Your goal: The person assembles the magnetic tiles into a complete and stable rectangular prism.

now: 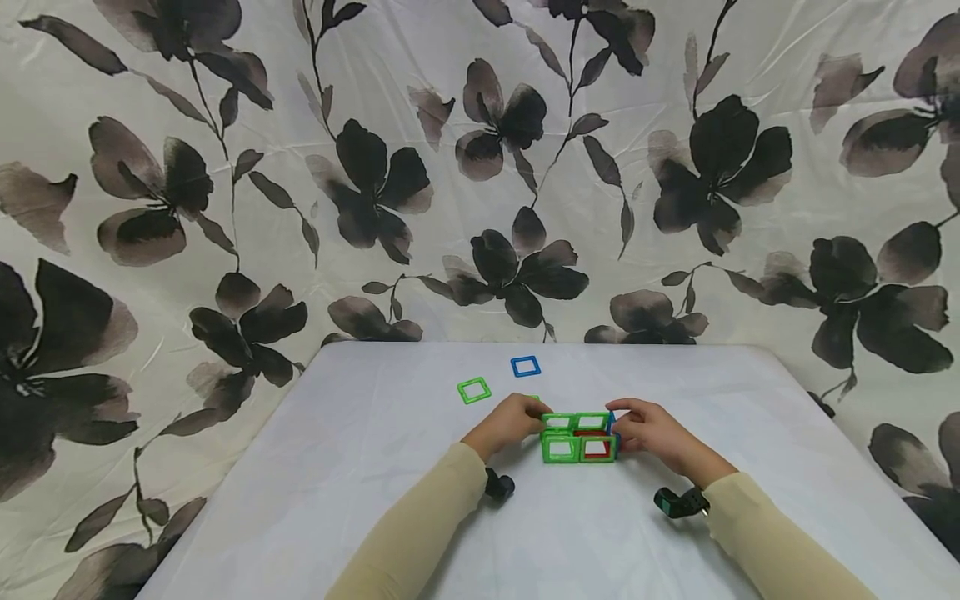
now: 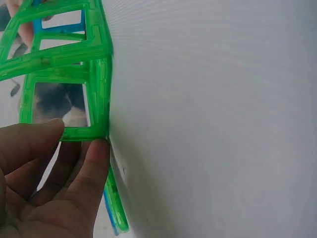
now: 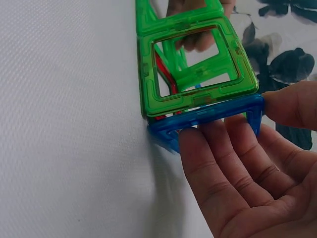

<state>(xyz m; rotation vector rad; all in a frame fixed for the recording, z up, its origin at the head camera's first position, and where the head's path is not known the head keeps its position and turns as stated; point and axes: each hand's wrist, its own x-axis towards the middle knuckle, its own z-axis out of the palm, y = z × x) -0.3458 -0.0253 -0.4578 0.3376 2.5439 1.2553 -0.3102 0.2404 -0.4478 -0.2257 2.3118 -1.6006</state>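
A low box of see-through magnetic tiles [image 1: 579,450] stands on the table between both hands. Two green square tiles form its front and two more its top; a red tile [image 3: 166,72] shows inside. At the box's left end, my left hand [image 1: 513,427] pinches the edge of a green square tile [image 2: 84,133] between thumb and fingers. On the right end, my right hand [image 1: 656,433] grips a blue square tile [image 3: 210,115], thumb on its upper corner and fingertips at its lower side. That blue tile slants slightly away from the green one beside it.
Loose on the white table [image 1: 360,450] behind the box lie a green square tile [image 1: 478,398] and a blue square tile [image 1: 527,373]. Another green piece [image 1: 534,398] peeks out past the left hand. A floral cloth [image 1: 450,200] hangs behind the table's far edge.
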